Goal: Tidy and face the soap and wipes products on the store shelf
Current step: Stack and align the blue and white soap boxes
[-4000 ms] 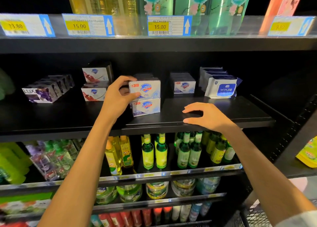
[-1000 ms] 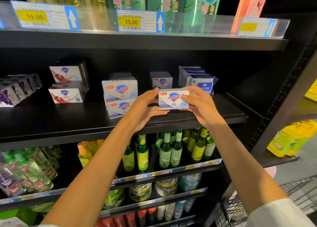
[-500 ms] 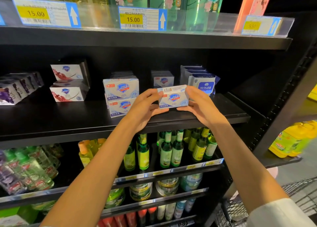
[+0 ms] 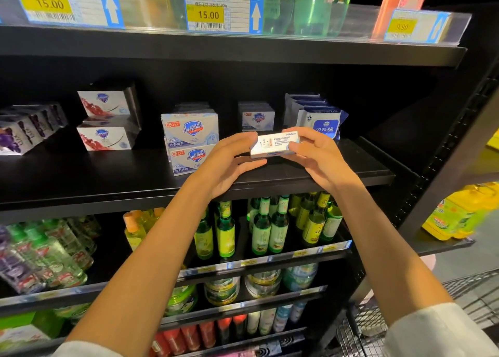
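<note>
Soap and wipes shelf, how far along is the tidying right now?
Done, it seems: the two-box white soap stack sits faced near the shelf edge. In hand: the left hand and right hand hold one soap box tipped so its printed panel faces up, not yet shelved. Left: the lone soap box and the wipes packs sit further back, and the red-print soap boxes stand angled.

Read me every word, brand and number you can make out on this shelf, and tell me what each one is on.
"15.00": left price tag.
"15.00": middle price tag.
"9.90": right price tag.
"Safeguard": stacked soap boxes.
"99.9%": wipes pack.
Soap box held by left hand and right hand: print too small to read.
</note>
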The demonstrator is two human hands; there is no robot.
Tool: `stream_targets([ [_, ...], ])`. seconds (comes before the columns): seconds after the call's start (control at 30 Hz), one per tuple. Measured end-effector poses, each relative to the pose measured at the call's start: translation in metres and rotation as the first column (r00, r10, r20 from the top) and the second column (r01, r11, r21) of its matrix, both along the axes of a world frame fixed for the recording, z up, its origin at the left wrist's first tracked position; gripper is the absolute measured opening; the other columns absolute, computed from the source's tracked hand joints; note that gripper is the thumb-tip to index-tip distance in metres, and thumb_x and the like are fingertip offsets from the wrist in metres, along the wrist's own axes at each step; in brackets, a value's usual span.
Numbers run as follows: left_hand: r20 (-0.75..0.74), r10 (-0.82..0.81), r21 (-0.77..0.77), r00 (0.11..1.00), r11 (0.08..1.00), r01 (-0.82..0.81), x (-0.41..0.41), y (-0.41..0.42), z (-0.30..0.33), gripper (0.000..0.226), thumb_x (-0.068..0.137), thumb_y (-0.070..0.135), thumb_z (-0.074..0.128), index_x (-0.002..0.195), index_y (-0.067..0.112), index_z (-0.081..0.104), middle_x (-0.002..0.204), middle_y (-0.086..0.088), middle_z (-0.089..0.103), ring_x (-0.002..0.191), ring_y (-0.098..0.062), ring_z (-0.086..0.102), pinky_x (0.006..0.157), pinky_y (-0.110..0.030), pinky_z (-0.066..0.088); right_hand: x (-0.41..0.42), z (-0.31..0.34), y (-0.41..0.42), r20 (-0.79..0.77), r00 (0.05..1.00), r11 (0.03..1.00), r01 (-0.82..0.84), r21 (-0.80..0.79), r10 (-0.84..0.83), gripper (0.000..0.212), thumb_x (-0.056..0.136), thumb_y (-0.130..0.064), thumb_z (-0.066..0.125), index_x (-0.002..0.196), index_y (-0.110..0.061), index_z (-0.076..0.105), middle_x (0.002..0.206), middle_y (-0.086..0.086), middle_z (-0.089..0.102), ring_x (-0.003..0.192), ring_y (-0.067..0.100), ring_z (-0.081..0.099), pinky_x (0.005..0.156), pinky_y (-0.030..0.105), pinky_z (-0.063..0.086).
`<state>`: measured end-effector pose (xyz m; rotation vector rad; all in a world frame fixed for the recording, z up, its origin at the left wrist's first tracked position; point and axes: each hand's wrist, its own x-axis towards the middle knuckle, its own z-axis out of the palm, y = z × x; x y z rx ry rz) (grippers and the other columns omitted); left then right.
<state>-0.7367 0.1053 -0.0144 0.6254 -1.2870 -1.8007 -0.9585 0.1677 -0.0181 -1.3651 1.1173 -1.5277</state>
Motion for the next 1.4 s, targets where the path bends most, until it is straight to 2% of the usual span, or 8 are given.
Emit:
stream_targets([
  [0.27,0.044,0.051,-0.041,0.998,0.998,-0.049,0.0004,-0.002,-0.0029,0.032,0.098,0.006,0.068,0.129,-0.001,0.067,0.124,-0.019,0.073,0.121,-0.031,0.069,0.101,-0.043,0.059,-0.0016,0.0003,-0.0034,-0.037,0.999,1.0,-0.024,0.016,0.024,0.037,0.1,-0.006,0.067,0.137,-0.006,0.061,0.135,0.015,0.065,0.13,0.027,0.063,0.102,0.046,0.058],
  [0.5,0.043,0.063,-0.101,0.997,0.993,-0.059,0.0012,-0.0017,-0.0034,0.035,0.095,-0.002,0.068,0.129,0.006,0.069,0.127,-0.015,0.071,0.12,-0.027,0.069,0.101,-0.039,0.058,0.005,0.0035,-0.0029,0.012,1.0,0.997,-0.019,0.079,0.018,0.04,0.105,-0.023,0.061,0.144,-0.013,0.056,0.132,0.009,0.07,0.123,0.026,0.069,0.091,0.044,0.062],
  [0.6,0.062,0.05,-0.129,0.997,0.991,-0.042,0.0019,-0.0008,-0.0032,0.04,0.094,-0.004,0.069,0.132,0.007,0.068,0.133,-0.014,0.069,0.122,-0.028,0.068,0.098,-0.037,0.058,0.0051,0.0037,-0.0021,0.01,1.0,0.996,-0.026,0.09,0.026,0.041,0.103,-0.017,0.064,0.143,-0.011,0.057,0.126,0.007,0.074,0.12,0.026,0.07,0.087,0.042,0.064],
  [0.7,0.053,0.025,-0.124,0.998,0.992,-0.018,0.0029,0.0013,-0.002,0.043,0.094,-0.004,0.068,0.135,0.008,0.066,0.136,-0.013,0.066,0.123,-0.027,0.068,0.096,-0.036,0.058,0.0024,0.0026,-0.0017,0.015,1.0,0.997,-0.025,0.078,0.024,0.043,0.101,-0.012,0.067,0.143,-0.009,0.057,0.129,0.011,0.072,0.121,0.028,0.07,0.09,0.042,0.063],
  [0.8,0.01,0.011,-0.073,1.0,0.997,-0.011,0.0031,0.001,-0.0018,0.046,0.096,0.002,0.068,0.141,0.012,0.06,0.135,-0.014,0.067,0.122,-0.029,0.069,0.101,-0.041,0.058,0.0009,0.0013,-0.0016,0.008,1.0,0.998,-0.023,0.056,0.022,0.046,0.098,-0.01,0.07,0.142,-0.01,0.057,0.13,0.012,0.071,0.123,0.027,0.069,0.097,0.044,0.061],
  [0.93,0.017,0.006,-0.013,1.0,1.0,-0.005,0.0004,0.0005,-0.0009,0.044,0.098,0.009,0.068,0.141,0.007,0.058,0.132,-0.016,0.07,0.119,-0.029,0.071,0.098,-0.041,0.06,0.0021,0.0006,-0.0005,-0.057,0.998,1.0,-0.002,0.02,0.003,0.049,0.096,-0.005,0.071,0.141,-0.01,0.055,0.131,0.009,0.069,0.126,0.023,0.066,0.095,0.044,0.062],
  [1.2,0.069,0.05,-0.088,0.996,0.995,-0.044,-0.0003,0.0002,-0.0037,0.042,0.093,-0.006,0.069,0.133,0.004,0.062,0.122,-0.018,0.074,0.116,-0.03,0.072,0.097,-0.039,0.06,0.0056,0.0012,0.0005,-0.067,0.998,1.0,-0.012,0.018,0.014,0.058,0.093,0.002,0.072,0.144,-0.014,0.051,0.136,0.007,0.064,0.127,0.023,0.065,0.088,0.04,0.064],
  [1.4,0.067,0.048,-0.141,0.997,0.989,-0.038,0.0013,-0.0036,-0.0063,0.049,0.092,-0.01,0.068,0.137,0.004,0.059,0.127,-0.018,0.071,0.123,-0.031,0.067,0.102,-0.045,0.058,0.0077,0.0028,-0.0016,-0.002,0.999,0.996,-0.032,0.077,0.032,0.047,0.101,-0.011,0.066,0.145,-0.017,0.053,0.13,0.008,0.07,0.122,0.027,0.069,0.087,0.044,0.063],
])
